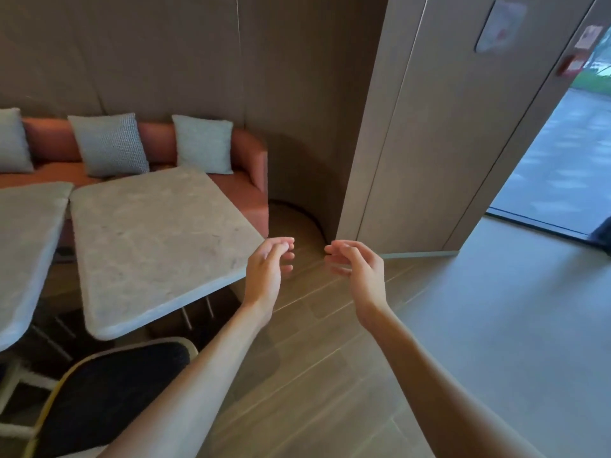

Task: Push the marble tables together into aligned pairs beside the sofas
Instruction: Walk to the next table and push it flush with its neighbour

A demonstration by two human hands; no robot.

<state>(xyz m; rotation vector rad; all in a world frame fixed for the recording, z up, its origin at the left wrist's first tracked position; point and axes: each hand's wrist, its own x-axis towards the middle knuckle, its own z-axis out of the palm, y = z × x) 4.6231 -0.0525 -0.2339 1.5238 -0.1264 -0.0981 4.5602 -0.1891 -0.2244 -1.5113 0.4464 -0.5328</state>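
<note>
Both hands, left hand [266, 269] and right hand [358, 267], are hovering with loosely curled fingers, holding nothing, beside the right marble tabletop [155, 239].

Marble tables [155, 239]: veined stone, matt | sofa [254, 180]: terracotta cloth | cushions [109, 145]: woven fabric | floor [314, 375]: wood-look planks | chair seat [109, 385]: dark weave

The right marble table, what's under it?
Under the right marble table, thin metal legs and dark shadowed floor show near its front edge. The tabletop covers the rest of its base.
</note>
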